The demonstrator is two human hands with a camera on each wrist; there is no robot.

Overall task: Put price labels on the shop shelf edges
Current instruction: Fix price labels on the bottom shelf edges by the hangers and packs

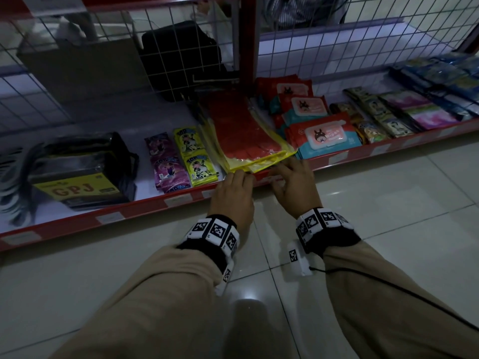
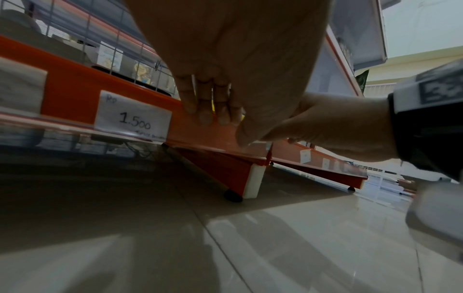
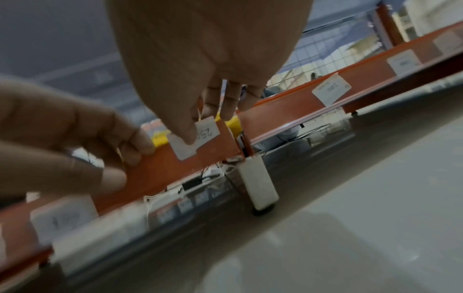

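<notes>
Small white paper price label (image 3: 194, 138), handwritten "25" and more under a thumb, flat on the front of the long red metal shelf edge (image 3: 275, 111), just left of the joint between two shelf sections and above the white plastic shelf foot (image 3: 260, 188). Plain only from the right wrist; from the head, hidden behind the hands. Right hand (image 3: 200, 59) with a pinching grip on that label: thumb on its face, fingers (image 3: 229, 103) hooked over the top of the edge behind it. Left hand (image 3: 75, 128) just beside, left of the label, not touching it, holding nothing: fingertips resting on the red face, thumb lower. From the left wrist, left hand (image 2: 225, 49) with fairly straight fingers (image 2: 204, 111) down the red shelf edge (image 2: 70, 93), right hand (image 2: 325, 128) close behind it, and further left another white label marked "1.500" (image 2: 134, 117) behind a clear strip, too small to read from the head. From the head alone, left hand (image 1: 233, 193) and right hand (image 1: 295, 182) nearly touching at the shelf edge (image 1: 145, 206), directly in front of red packs in yellow-edged clear sleeves (image 1: 246, 136); to the right, red-and-teal wet-wipe packs (image 1: 324, 136); below, pale glossy floor tiles (image 1: 388, 203).
</notes>
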